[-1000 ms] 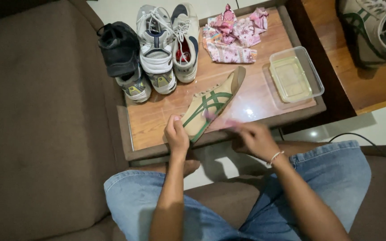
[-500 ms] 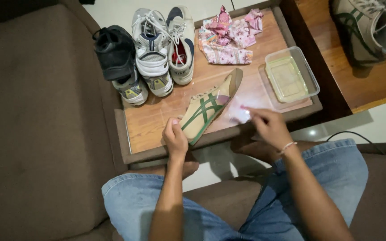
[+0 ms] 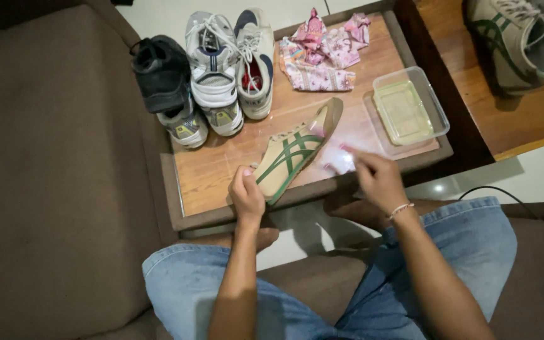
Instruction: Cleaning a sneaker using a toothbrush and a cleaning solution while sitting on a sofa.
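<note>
While the head view is the only one to go by, it shows enough to weigh the risks: the left hand has its grip pinched around the heel end of a beige sneaker with green stripes, which lies tipped on its side across the wooden desk, heel close to the near edge and toe pointing toward the far right. The right hand hovers just beside the shoe, its fingers drawn together on something small and pinkish; it is too blurred to tell what that is. As I judge it, the main hazard is the shoe's position: only the heel is held and that end sits near the desk's edge, so a firm push from the right hand could twist it out of the left grip or slide it off toward the floor. A clear plastic container holding what looks like yellowish liquid stands near the right hand; a wide sweep of the wrist or elbow could knock it and spill across the desk, wetting the crumpled pink cloth beyond it. Several other sneakers are bunched at the far left, well apart from both hands, and seem unlikely to be disturbed.
</note>
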